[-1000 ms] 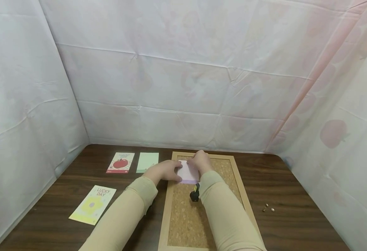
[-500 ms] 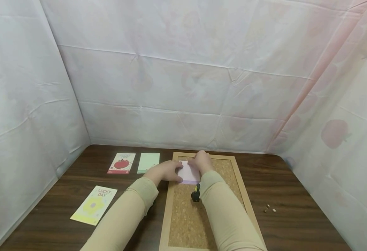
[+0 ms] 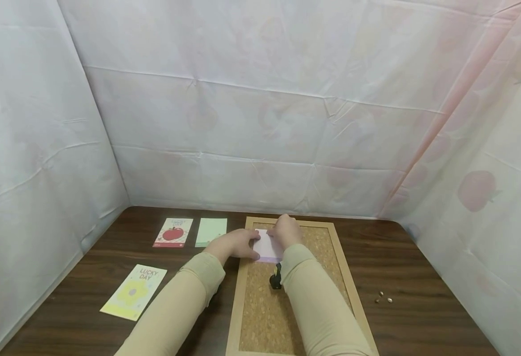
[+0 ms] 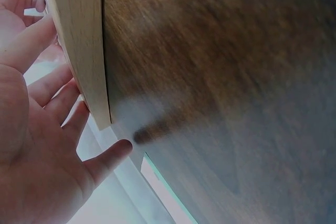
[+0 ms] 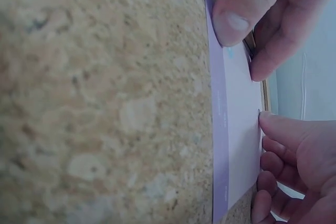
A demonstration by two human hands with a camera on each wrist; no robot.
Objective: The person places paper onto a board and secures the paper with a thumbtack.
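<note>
A white notepad sheet with a lilac lower strip lies on a framed corkboard near its far edge. My left hand reaches in from the left. Its thumb presses the sheet's lilac end, and its fingers touch the side edge, spread and fairly straight. At the far edge of the sheet my right hand has its thumb on a small round thumbtack, which is mostly covered. The other right fingers curl below that thumb, their tips partly hidden.
Several small metallic tacks lie on the dark wood table, right of the board. To the left are a card with a red apple, a pale green sheet and a yellow flower card. White fabric walls enclose the table.
The tack at the sheet's far edge, visible beside the right fingers a second ago, is now covered by them in the head view. The left hand stays in place.
</note>
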